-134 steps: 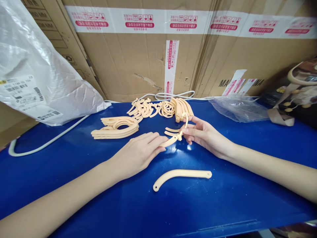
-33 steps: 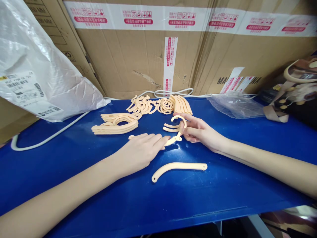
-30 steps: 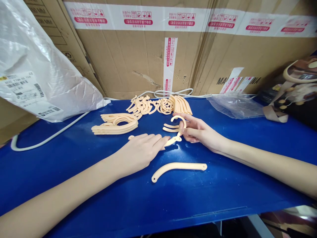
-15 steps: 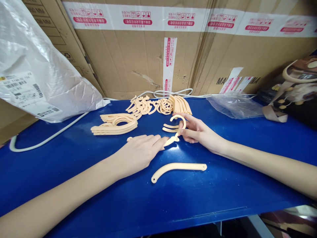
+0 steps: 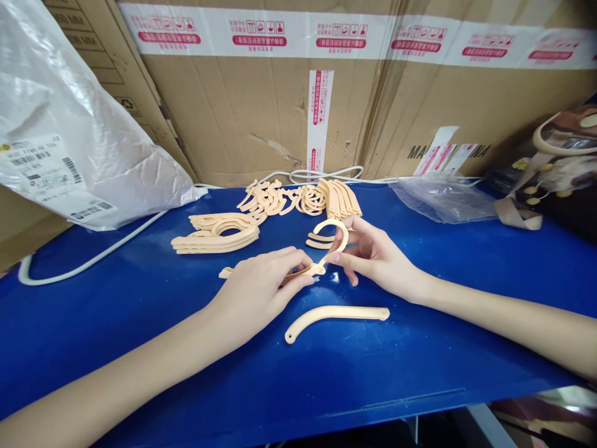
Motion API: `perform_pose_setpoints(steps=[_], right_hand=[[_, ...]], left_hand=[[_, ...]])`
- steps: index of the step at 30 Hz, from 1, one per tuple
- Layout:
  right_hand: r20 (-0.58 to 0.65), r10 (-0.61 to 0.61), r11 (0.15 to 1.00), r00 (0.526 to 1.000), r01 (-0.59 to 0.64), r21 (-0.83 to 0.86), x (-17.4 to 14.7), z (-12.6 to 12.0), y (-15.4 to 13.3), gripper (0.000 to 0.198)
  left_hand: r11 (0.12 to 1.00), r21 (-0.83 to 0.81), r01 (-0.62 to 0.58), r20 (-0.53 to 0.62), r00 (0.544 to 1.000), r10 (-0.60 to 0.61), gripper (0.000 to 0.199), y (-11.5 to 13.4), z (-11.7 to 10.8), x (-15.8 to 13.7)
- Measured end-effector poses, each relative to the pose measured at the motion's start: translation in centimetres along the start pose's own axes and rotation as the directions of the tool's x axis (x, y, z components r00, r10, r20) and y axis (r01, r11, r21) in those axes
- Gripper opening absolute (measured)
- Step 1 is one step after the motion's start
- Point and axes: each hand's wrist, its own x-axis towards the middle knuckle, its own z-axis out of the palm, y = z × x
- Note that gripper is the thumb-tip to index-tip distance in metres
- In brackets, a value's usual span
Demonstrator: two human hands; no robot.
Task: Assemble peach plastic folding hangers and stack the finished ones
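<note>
My left hand (image 5: 268,283) is closed around a cream plastic hanger arm (image 5: 226,272), whose left tip sticks out past my knuckles. Between thumb and fingers, my right hand (image 5: 373,252) pinches a curved hanger hook (image 5: 344,231). The hook's lower end meets the right end of the hanger arm; whether they are joined I cannot tell. Nearer the front, a loose bent hanger arm (image 5: 336,314) lies on the blue table (image 5: 396,373), touched by neither hand. Two thin curved pieces (image 5: 319,244) rest just behind the hook, partly covered by it and my right fingers.
Folded hangers (image 5: 214,239) are stacked at the left. Behind lie a heap of loose hooks (image 5: 280,199) and a row of hanger arms (image 5: 342,199). A white plastic parcel (image 5: 84,137), a cable (image 5: 88,270), a clear bag (image 5: 443,199) and cardboard boxes (image 5: 252,112) border the table.
Both hands have shifted slightly left with the hanger arm and hook. My left thumb now shows below the hanger arm, and the hook has tilted. The loose front arm has stayed put.
</note>
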Motion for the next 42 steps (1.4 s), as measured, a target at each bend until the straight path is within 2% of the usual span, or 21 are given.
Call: perform_pose_setpoints(steps=[2,6,8,11,14,17,19,21,23,28,32,35,37,42], right_hand=[[0.008,-0.027,0.999,1.0,0.027,-0.026,-0.1,0.1,-0.1,0.024],[0.026,-0.051,0.997,0.998,0.053,-0.062,-0.3,0.2,0.0,0.021],[0.034,-0.05,0.989,0.998,0.054,-0.137,-0.3,0.2,0.2,0.022],[0.052,-0.053,0.932,0.997,0.069,-0.357,-0.3,-0.1,0.1,0.031],[0.18,-0.12,0.804,0.976,0.202,-0.56,-0.6,-0.3,-0.5,0.031],[0.366,-0.14,0.685,0.92,0.357,-0.636,-1.0,-0.2,-1.0,0.037],[0.446,-0.107,0.655,0.888,0.401,-0.641,-1.3,-0.1,-1.1,0.034],[0.469,-0.093,0.644,0.878,0.413,-0.644,-1.3,0.0,-1.0,0.022],[0.456,-0.111,0.631,0.883,0.417,-0.654,-1.2,-0.1,-0.7,0.016],[0.394,-0.173,0.585,0.903,0.416,-0.696,-0.5,-0.4,-0.2,0.018],[0.394,-0.198,0.533,0.898,0.436,-0.725,-0.5,-0.4,0.0,0.022],[0.384,-0.232,0.49,0.894,0.448,-0.747,-0.8,-0.4,0.3,0.024],[0.339,-0.234,0.497,0.911,0.412,-0.763,-0.9,-0.4,0.5,0.024],[0.168,-0.15,0.505,0.974,0.222,-0.834,-1.1,-0.3,0.2,0.029]], left_hand=[[0.996,-0.072,0.055,0.005,0.998,-0.055,0.015,0.0,-0.2,-0.1],[0.986,-0.116,0.119,0.053,0.992,-0.113,0.012,0.3,-0.6,-0.3],[0.961,-0.227,0.16,0.107,0.984,-0.139,0.009,0.4,-0.5,-0.3],[0.849,-0.476,0.229,0.203,0.968,-0.147,0.008,0.2,-0.4,-0.2],[0.736,-0.616,0.279,0.247,0.957,-0.155,0.012,-0.3,-0.3,0.0],[0.698,-0.66,0.278,0.25,0.957,-0.145,0.013,-0.9,-0.1,0.3],[0.682,-0.682,0.264,0.239,0.962,-0.134,0.015,-1.2,0.1,0.4],[0.655,-0.713,0.25,0.224,0.966,-0.125,0.018,-1.4,0.2,0.5],[0.633,-0.734,0.246,0.226,0.967,-0.114,0.021,-1.4,0.3,0.5],[0.62,-0.744,0.247,0.245,0.965,-0.091,0.023,-1.0,0.1,0.5],[0.61,-0.756,0.239,0.214,0.97,-0.115,0.021,-0.8,-0.2,0.5],[0.555,-0.789,0.264,0.215,0.965,-0.153,0.017,-0.7,-0.4,0.7],[0.51,-0.806,0.302,0.246,0.953,-0.176,0.013,-0.8,-0.5,0.7],[0.42,-0.816,0.397,0.339,0.917,-0.209,0.015,-1.0,-0.7,0.6]])
